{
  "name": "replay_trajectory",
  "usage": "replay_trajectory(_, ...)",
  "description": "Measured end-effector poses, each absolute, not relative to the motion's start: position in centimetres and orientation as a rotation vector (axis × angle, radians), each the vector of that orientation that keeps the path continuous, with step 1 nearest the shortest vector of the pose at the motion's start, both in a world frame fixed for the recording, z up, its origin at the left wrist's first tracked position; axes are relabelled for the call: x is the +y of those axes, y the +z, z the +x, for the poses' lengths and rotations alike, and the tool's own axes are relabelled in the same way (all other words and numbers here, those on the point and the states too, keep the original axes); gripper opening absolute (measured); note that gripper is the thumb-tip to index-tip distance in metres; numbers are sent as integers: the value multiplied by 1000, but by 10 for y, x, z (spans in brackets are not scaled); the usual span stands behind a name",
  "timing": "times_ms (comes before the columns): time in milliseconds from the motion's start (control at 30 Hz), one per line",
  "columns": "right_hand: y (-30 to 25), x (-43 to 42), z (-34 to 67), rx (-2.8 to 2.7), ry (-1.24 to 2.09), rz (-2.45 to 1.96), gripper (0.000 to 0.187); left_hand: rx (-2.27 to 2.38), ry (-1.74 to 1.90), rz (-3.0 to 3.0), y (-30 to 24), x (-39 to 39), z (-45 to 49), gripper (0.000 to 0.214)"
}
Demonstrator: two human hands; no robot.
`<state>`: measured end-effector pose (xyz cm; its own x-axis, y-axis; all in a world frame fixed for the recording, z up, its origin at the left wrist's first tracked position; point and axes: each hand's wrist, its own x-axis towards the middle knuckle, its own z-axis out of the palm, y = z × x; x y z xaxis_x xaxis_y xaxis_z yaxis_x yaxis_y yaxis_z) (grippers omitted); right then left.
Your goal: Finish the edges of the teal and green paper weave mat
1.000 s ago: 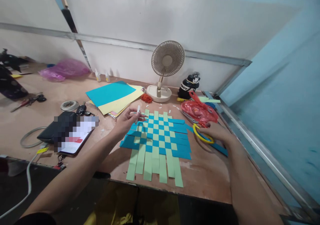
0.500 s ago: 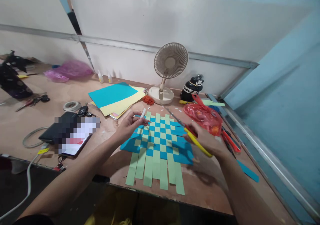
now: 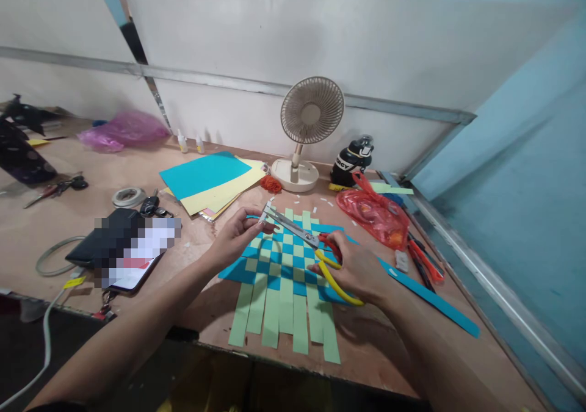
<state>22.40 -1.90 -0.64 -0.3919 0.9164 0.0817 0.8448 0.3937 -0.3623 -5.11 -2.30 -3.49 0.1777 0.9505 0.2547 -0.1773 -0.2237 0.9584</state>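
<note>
Scissors (image 3: 293, 227) in the right hand (image 3: 354, 271) meet a white scrap (image 3: 262, 215) pinched by the left hand (image 3: 235, 238) right over the woven paper mat (image 3: 279, 271), so one slip could cut that hand or the mat.

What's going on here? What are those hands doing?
A person's right hand holds yellow-handled scissors, and the blades reach toward a small pale paper strip pinched in the left hand. Both hands are above a woven mat of green and blue paper strips on a wooden workbench.
</note>
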Motion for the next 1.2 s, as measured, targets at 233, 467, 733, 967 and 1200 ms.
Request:
replay_trajectory(233,-5,-23,219,-2442,285,-1544,53,824,1300,1318,-39,-22,-51,30)
replay_trajectory(467,-5,-21,220,-2479,238,-1560,46,821,1300,1340,-41,-21,-51,30)
replay_trajectory(733,-7,-20,220,-2494,159,-1511,46,827,1305,1321,-41,-21,-50,32)
replay_trajectory(967,-11,-18,221,-2497,104,-1504,46,833,1319,1314,-41,-20,-49,30)
replay_trajectory(1200,-10,-20,222,-2515,124,-1543,47,822,1309,1313,-42,-20,-49,30)
